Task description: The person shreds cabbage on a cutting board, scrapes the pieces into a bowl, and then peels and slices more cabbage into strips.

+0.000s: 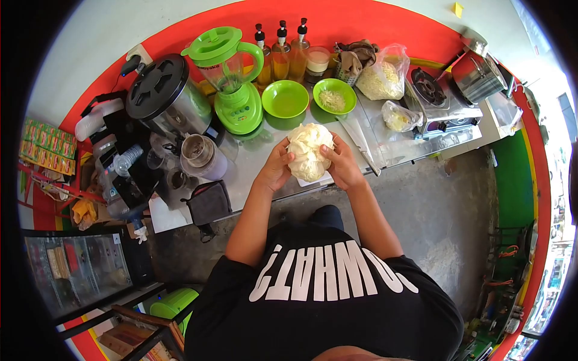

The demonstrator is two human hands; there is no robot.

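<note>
A large pale, cream-coloured lump [309, 151], like dough or a cabbage head, is held up over the front edge of the metal table [253, 174]. My left hand [277, 164] grips its left side, and my right hand [343, 162] grips its right side with the thumb on top. Beneath the lump, part of a white flat object [317, 180] shows. Behind it stand an empty-looking green bowl [285, 99] and a second green bowl [335, 96] with pale shreds inside. A long knife [359, 141] lies to the right of my right hand.
A green blender [238, 108], several bottles and a large steel pot with a black lid [155, 87] stand at the back left. Bags of pale shreds [383, 81] and a gas stove [442, 102] are at the right. A black pouch [209, 203] lies by the front edge.
</note>
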